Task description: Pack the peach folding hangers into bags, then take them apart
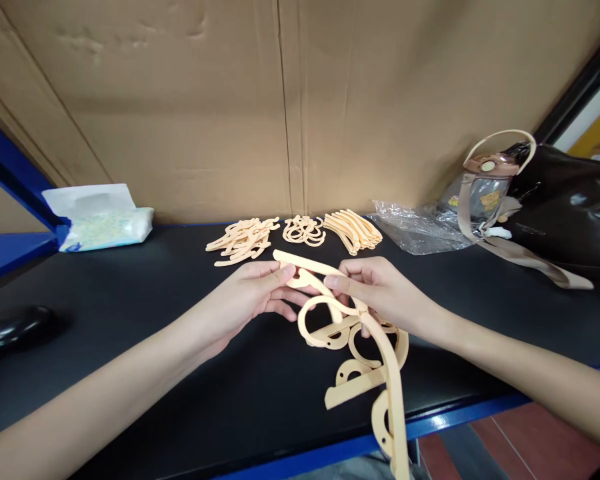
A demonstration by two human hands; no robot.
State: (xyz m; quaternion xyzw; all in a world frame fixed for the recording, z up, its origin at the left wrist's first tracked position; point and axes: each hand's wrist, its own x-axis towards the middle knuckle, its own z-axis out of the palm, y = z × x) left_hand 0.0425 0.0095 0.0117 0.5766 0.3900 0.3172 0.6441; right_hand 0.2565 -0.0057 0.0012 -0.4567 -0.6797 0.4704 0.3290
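Observation:
Over the middle of the table, both hands grip a cream plastic folding hanger [310,264] with a curved hook. My left hand [257,287] pinches the end of one arm between thumb and fingers. Around the joint near the hook, my right hand [373,283] is closed, its thumb on top and several fingertips hidden behind. Below and partly behind it lie more cream hangers [355,389], overlapping near the table's front edge. Where the held one ends and those begin is hard to tell.
Behind my hands lie three piles: loose short arms [247,237], hooks [303,230] and stacked longer arms [355,230]. A tissue pack [107,225] and black mouse [17,325] sit left. Clear plastic film [415,230], a strapped bottle [487,190] and a black bag [565,207] stand right.

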